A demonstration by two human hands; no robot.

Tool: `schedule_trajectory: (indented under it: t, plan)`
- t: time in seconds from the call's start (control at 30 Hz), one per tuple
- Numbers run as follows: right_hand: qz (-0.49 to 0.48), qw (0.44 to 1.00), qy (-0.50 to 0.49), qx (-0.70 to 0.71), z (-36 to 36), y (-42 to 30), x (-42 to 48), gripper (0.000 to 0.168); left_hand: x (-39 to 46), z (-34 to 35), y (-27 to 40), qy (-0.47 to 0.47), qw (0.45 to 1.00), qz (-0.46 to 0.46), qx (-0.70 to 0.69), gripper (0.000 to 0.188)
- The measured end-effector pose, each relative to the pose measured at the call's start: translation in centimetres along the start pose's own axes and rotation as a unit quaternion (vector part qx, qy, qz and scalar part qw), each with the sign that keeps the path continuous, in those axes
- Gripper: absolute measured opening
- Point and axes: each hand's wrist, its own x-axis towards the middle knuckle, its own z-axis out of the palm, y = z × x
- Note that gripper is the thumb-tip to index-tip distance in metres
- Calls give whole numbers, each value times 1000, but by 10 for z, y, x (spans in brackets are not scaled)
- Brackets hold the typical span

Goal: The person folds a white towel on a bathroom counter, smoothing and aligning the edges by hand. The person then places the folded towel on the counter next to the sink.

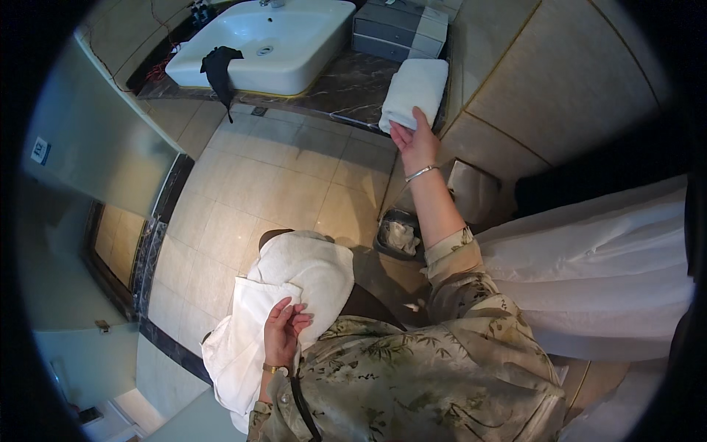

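Observation:
At the right end of the dark marble counter lies a thick folded white towel (417,88). My right hand (420,145) reaches out to its near end, with the thumb against the towel and the fingers along the near edge. My left hand (283,333) rests palm up over loose white towels (304,262) draped across my lap. Its fingers are slightly curled and apart, with nothing between them. The lap towels hang down on the left side, beyond my left wrist.
A white washbasin (298,72) sits on the marble counter (353,77), with a black cloth (219,69) over its rim. Behind the folded towel stands a grey drawer box (392,30). Below are a waste bin (381,246), a tiled floor (265,177), white fabric (585,265) and a frosted glass panel (105,138).

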Motion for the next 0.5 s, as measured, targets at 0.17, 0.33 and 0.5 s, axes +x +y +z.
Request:
schedule_trajectory:
  t: [0.17,0.33,0.5]
  plan:
    - [-41,999,0,2,5,3,-7,50,-1,-4,0,12,1000,-2,5,25]
    - [-27,998,56,23,-5,12,-12,46,-1,-1,-1,7,1000,-7,-1,24]
    - [41,998,-37,10,-1,18,-33,33,-1,-3,-2,2,1000,-5,3,27]
